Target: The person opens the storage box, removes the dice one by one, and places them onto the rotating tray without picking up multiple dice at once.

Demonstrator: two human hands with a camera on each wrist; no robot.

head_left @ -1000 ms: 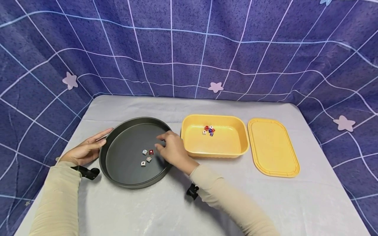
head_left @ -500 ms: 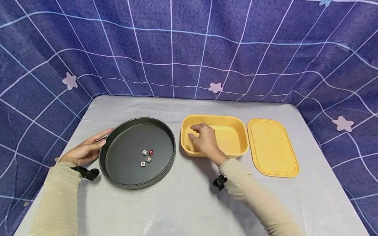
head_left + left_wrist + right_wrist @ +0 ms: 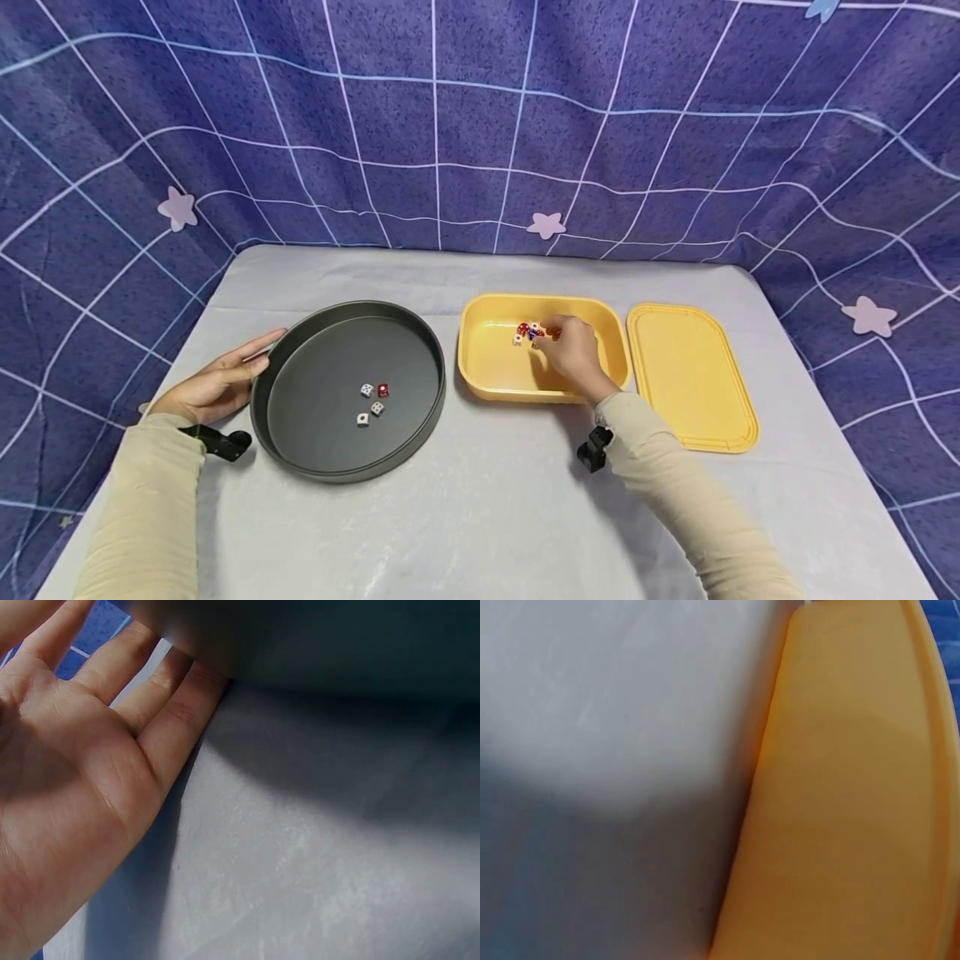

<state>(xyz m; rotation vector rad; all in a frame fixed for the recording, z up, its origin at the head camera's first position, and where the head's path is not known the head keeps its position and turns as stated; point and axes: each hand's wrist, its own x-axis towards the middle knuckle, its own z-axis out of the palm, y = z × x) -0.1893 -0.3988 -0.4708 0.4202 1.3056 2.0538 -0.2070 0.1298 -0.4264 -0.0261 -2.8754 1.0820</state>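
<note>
Seen from the head view, three small white cubic dice (image 3: pixel 377 408) and one small glossy red cubic die (image 3: pixel 383 390) are spread loosely between 3 and 5 o'clock on the floor of a dark grey round shallow pan (image 3: pixel 315 367), which is set on a counter covered in pale grey cloth (image 3: pixel 487 508). The pan's 9 o'clock edge is touched by the left hand (image 3: pixel 217 379), its fingers extended along the outer wall. Near the pan, toward 3 o'clock, a yellow rectangular container with rounded corners (image 3: pixel 487 367) is placed; inside, toward 10 o'clock from its middle, a tight group of red, white and blue dice (image 3: pixel 531 333) is gathered. This group is met from 4 o'clock by the right hand (image 3: pixel 576 348), its fingers bent; whether a die is pinched there cannot be told. A flat yellow lid (image 3: pixel 693 375) is laid just beside the container at 3 o'clock. The dice can be judged light, hard and sturdy, with smooth faces that may slip; each is best taken by opposite side faces between thumb and forefinger. The pan, probably stiff, is best steadied by its rim.
</note>
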